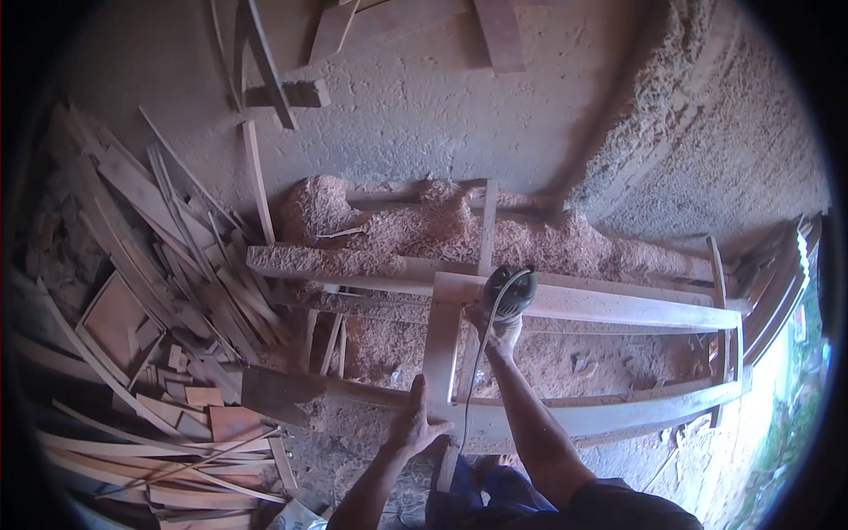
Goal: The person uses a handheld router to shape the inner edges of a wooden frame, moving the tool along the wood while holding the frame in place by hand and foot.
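My right hand (503, 334) is closed around a corded power sander (510, 293) with a dark green, rounded body. The sander sits over the wooden frame, where a wide pale crosspiece (441, 340) meets the far rail (618, 305). Its cable (477, 371) hangs from the tool toward my body, past my right forearm. Lower left of it, my left hand (412, 431) lies against the near rail (601, 415) by the crosspiece's near end, one finger pointing forward and the thumb out to the right. Its other fingers are partly hidden.
Wood shavings (397, 230) heap along the wall and inside the frame. At left lies a large pile of offcuts and long strips (168, 238). A narrow upright slat (488, 225) stands behind the sander. More boards (782, 300) lean at far right beside a bright opening.
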